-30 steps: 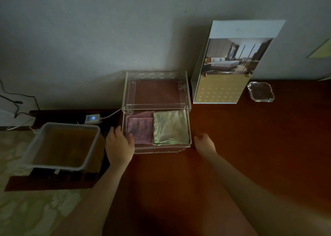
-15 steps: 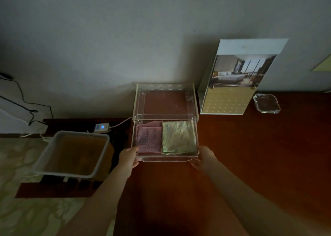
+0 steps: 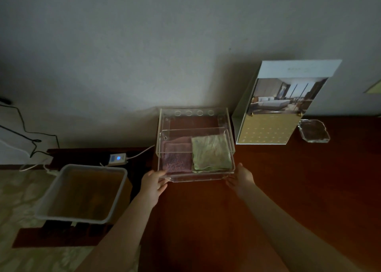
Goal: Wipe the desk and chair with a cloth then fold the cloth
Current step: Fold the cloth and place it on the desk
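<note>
Dim room, plain grey wall (image 3: 123, 44), dark reddish desk (image 3: 288, 189). Left hand (image 3: 153, 184) and right hand (image 3: 240, 178) each pinch a front corner of the clear drawer (image 3: 195, 179), probably so it slides evenly. Folded pink cloth (image 3: 177, 158) and green cloth (image 3: 210, 152) lie inside, just past and between the hands. White bin (image 3: 78, 219) sits left of the left hand, calendar (image 3: 278, 106) beyond the right.

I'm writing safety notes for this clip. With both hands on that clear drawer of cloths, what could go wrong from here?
1. The left hand and right hand grip the clear drawer at its front corners. It sticks well out of its clear case, so a further pull might free it and spill the pink cloth and green cloth.
2. The case stands near the desk's left edge, so tugging could drag it off toward the white bin.
</note>
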Demonstrator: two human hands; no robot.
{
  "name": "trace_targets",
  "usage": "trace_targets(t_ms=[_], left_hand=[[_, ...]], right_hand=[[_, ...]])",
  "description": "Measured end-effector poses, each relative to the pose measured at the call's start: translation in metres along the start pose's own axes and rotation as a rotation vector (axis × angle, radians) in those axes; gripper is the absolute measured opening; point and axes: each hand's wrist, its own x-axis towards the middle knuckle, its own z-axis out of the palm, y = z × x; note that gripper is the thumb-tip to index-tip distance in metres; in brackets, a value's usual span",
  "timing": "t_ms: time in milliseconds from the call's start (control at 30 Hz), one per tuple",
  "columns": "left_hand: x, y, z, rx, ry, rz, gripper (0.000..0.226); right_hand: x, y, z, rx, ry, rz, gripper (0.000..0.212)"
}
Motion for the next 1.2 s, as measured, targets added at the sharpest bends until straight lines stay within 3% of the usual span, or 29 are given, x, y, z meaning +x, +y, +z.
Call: trace_targets(t_ms=[167, 633, 1000, 1200], left_hand=[[0.002, 0.015, 0.015, -0.167, -0.012, -0.015, 0.019], [0.002, 0.047, 0.042, -0.482, -0.076, 0.074, 0.047], [0.004, 0.046, 0.051, -0.476, -0.077, 0.066, 0.052], [0.011, 0.043, 0.053, -0.313, -0.068, 0.083, 0.048]], right_hand=[[0.001, -0.019, 0.011, 0.108, -0.035, -0.015, 0.048], [0.020, -0.052, 0.034, 0.266, -0.058, 0.031, 0.051], [0.026, -0.053, 0.035, 0.447, -0.088, 0.109, 0.057], [0.027, -0.054, 0.028, 0.410, -0.109, 0.141, 0.064]])
